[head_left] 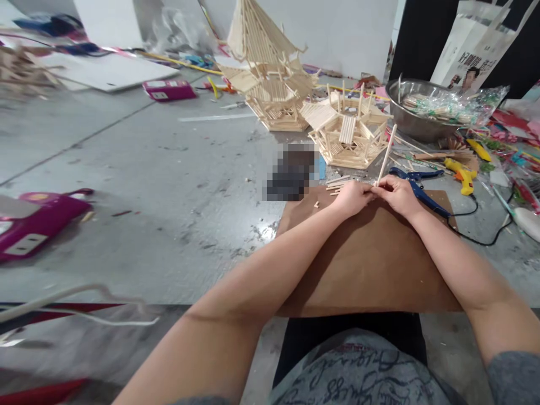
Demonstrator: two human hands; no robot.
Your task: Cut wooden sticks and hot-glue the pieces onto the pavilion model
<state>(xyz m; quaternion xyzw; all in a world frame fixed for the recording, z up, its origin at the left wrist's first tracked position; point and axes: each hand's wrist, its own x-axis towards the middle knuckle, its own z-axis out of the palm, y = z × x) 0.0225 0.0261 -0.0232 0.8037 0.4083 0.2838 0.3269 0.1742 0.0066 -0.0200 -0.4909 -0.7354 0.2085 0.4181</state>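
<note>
Over the far part of a brown board [371,270], my two hands meet fingertip to fingertip. A thin pale wooden stick [387,153] rises at a slant from the fingers of my right hand [396,194], which are pinched around its lower end. My left hand [354,197] is closed against it; what its fingertips pinch is hidden. Short cut sticks [337,184] lie just beyond my left hand. Blue-handled cutters [428,197] lie beside my right hand. Farther back stands a six-sided stick framework [352,135] with upright posts and partial roof panels.
A tall stick pagoda [265,73] stands behind the framework. To the right are a yellow glue gun [464,175] with a black cord and a metal bowl [417,126] of bagged sticks. Magenta power strips [42,222] lie left. A blurred dark object [293,174] sits by the board.
</note>
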